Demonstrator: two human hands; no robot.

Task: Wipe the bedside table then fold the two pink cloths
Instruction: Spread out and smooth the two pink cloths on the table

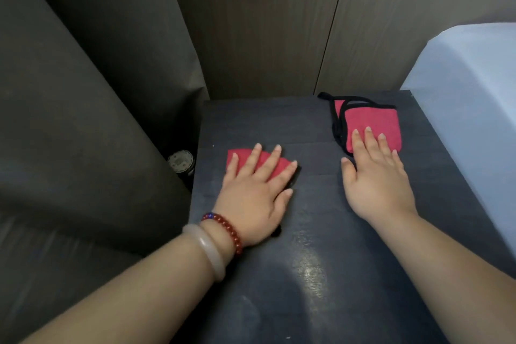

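The dark bedside table (pixel 307 232) fills the middle of the view. Two pink cloths with black edging lie on it. My left hand (pixel 257 190) lies flat, fingers spread, on the left pink cloth (pixel 243 155), covering most of it. My right hand (pixel 377 176) rests with straight fingers on the near edge of the right pink cloth (pixel 374 123), which sits folded near the table's far right corner with a black cord looped beside it.
A dark curtain (pixel 83 92) hangs along the table's left side, with a small round object (pixel 181 162) on the floor in the gap. A white bed (pixel 469 106) borders the right side. A wood-panelled wall (pixel 279 36) stands behind.
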